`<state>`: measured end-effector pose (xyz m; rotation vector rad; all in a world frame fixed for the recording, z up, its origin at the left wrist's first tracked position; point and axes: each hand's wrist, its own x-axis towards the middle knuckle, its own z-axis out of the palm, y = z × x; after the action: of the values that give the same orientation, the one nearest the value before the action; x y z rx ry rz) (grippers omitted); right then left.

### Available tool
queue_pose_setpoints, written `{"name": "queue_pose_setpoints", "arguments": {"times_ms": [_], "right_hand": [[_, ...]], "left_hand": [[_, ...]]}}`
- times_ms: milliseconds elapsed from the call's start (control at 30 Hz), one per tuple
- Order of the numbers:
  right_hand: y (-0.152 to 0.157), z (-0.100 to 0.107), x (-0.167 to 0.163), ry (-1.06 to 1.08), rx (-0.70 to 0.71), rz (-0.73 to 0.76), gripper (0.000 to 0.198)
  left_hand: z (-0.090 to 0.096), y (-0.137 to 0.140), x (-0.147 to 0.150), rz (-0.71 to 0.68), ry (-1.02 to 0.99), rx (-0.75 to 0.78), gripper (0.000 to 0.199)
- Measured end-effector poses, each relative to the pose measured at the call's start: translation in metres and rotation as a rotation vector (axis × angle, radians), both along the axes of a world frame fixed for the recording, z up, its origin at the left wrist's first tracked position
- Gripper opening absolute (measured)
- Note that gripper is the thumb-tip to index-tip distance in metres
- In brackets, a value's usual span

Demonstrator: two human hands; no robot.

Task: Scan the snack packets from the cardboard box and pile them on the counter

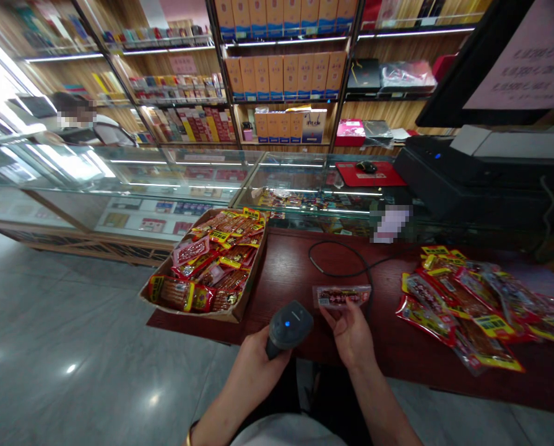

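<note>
My left hand (258,361) is wrapped round the handle of a dark barcode scanner (291,324), whose head shows a small blue light. In my right hand (353,334) is a flat, clear snack packet (341,296) with pale lettering, pinched between thumb and fingers just above the table. The scanner's head is to the left of the packet and apart from it. Left of both hands, a cardboard box (240,311) holds many red and yellow snack packets (221,260). A loose pile of similar packets (467,297) lies on the table to the right.
A dark red wooden table (286,266) carries a looped black cable (337,243). Behind it stand a glass display counter (286,167), a mouse (366,166) on a red mat and a black machine (490,179) below a monitor (504,68). A person (112,130) is at the far left.
</note>
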<state>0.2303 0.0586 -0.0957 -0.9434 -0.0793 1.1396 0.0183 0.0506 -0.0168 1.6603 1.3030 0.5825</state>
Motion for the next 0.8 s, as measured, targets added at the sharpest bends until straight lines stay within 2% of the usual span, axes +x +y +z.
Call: {"name": "queue_pose_setpoints", "arguments": {"times_ms": [133,200,400,600,800], "right_hand": [[0.001,-0.010,0.001,-0.094,-0.090,-0.093,0.033],[0.000,-0.012,-0.001,-0.101,-0.072,-0.108,0.032],[-0.005,-0.012,-0.010,-0.017,0.016,-0.023,0.029],[-0.009,-0.023,-0.006,-0.052,0.075,0.066,0.031],[-0.009,-0.029,-0.003,-0.060,0.090,0.062,0.029]], "left_hand": [[-0.001,-0.002,-0.002,0.007,-0.022,0.001,0.016],[0.000,-0.001,-0.002,0.023,-0.034,-0.006,0.016],[0.008,0.001,-0.004,0.058,-0.057,-0.028,0.018],[0.011,-0.002,-0.005,0.058,-0.031,-0.041,0.018],[0.011,-0.001,-0.004,0.044,-0.065,-0.032,0.020]]}}
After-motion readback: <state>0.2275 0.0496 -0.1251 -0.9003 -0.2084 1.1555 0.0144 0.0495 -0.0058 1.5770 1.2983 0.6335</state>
